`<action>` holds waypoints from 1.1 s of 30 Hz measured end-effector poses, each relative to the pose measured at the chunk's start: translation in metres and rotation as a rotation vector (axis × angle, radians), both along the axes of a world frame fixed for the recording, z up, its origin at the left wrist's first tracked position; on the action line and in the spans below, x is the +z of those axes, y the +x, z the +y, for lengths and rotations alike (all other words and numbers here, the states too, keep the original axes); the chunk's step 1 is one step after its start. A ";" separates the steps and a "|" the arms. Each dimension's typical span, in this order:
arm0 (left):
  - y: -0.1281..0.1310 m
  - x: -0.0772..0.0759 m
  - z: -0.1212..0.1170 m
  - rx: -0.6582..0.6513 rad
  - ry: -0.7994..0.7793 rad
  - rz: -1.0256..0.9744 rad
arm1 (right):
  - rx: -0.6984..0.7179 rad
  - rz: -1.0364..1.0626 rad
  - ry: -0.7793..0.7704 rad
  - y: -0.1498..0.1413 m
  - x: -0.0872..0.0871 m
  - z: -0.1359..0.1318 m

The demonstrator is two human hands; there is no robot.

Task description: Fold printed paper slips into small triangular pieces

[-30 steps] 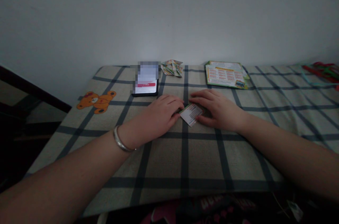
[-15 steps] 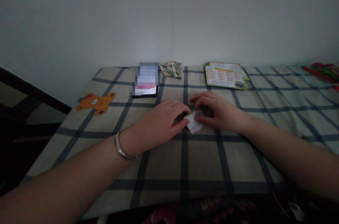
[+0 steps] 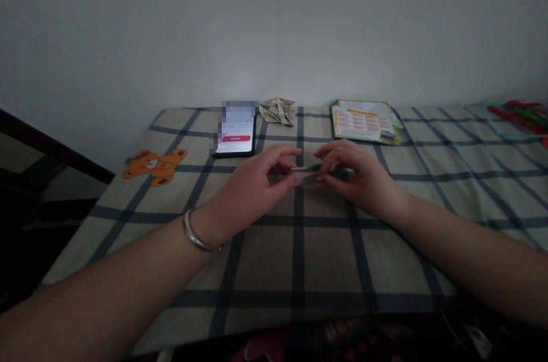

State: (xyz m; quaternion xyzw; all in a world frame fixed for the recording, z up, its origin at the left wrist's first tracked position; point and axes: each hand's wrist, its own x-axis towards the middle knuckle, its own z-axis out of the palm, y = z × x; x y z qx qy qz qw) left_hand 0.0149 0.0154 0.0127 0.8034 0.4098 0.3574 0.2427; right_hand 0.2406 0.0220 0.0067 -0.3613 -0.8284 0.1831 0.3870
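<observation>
A small folded piece of paper (image 3: 306,179), white with a green edge, is held between my two hands over the checked cloth. My left hand (image 3: 269,176), with a silver bangle at the wrist, pinches its left end between thumb and fingers. On the other side my right hand (image 3: 349,171) grips the right end with thumb and bent fingers. The paper is seen nearly edge-on and looks slightly blurred, so its folds cannot be made out.
A lit phone (image 3: 234,131) lies behind my left hand, beside a folded paper shape (image 3: 277,111). Printed sheets (image 3: 363,124) are stacked near the wall. An orange bear cutout (image 3: 154,167) lies left. Red and green items (image 3: 524,115) sit far right on the checked tablecloth (image 3: 265,270).
The paper has tilted up from showing its printed face to nearly edge-on. Both hands have moved slightly away from me with it, and the phone's screen shows different content.
</observation>
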 end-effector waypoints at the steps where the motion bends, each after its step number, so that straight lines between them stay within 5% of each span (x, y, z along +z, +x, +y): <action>1: 0.000 0.000 0.000 0.003 -0.010 -0.012 | -0.027 0.024 -0.027 0.000 -0.001 0.000; 8: 0.000 -0.003 0.003 0.018 -0.009 -0.073 | -0.057 0.056 -0.288 0.001 -0.004 -0.001; 15: -0.002 -0.006 0.006 0.025 -0.053 -0.113 | -0.087 0.020 -0.251 0.003 -0.006 -0.003; 22: -0.004 -0.004 0.006 0.052 -0.059 -0.103 | -0.076 0.180 -0.361 0.001 -0.009 -0.002; 33: 0.001 -0.005 0.007 -0.014 -0.204 -0.231 | -0.136 0.340 -0.306 -0.001 -0.004 -0.004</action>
